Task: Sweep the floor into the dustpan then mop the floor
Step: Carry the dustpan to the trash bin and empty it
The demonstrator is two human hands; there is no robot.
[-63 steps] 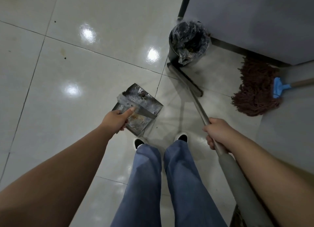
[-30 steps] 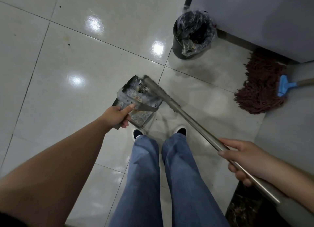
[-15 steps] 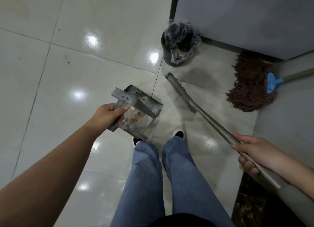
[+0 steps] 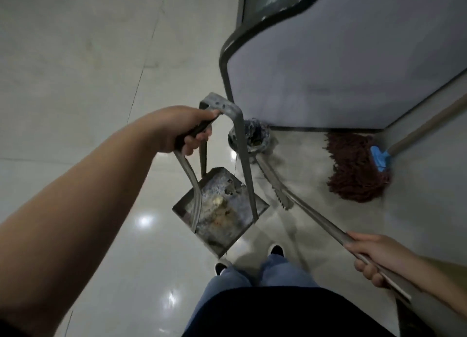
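My left hand (image 4: 187, 132) grips the top of the metal dustpan's tall handle frame. The dustpan (image 4: 222, 210) hangs lifted off the floor in front of my feet, with dirt and debris in its tray. My right hand (image 4: 374, 258) grips the long metal handle of the broom (image 4: 275, 187), whose narrow head rests on the tiles just right of the dustpan. A brown string mop (image 4: 356, 167) with a blue clamp lies on the floor by the wall at the right, its wooden pole leaning up to the right.
A small bin (image 4: 252, 136) lined with a dark bag stands against the base of a grey partition (image 4: 341, 59), partly hidden behind the dustpan's handle. Glossy white floor tiles (image 4: 75, 84) spread to the left. My shoes and blue trousers are at the bottom.
My left hand has raised the dustpan off the floor by its handle frame, which now stands upright. The broom head has stayed on the tiles beside it. My view has tilted up toward the partition.
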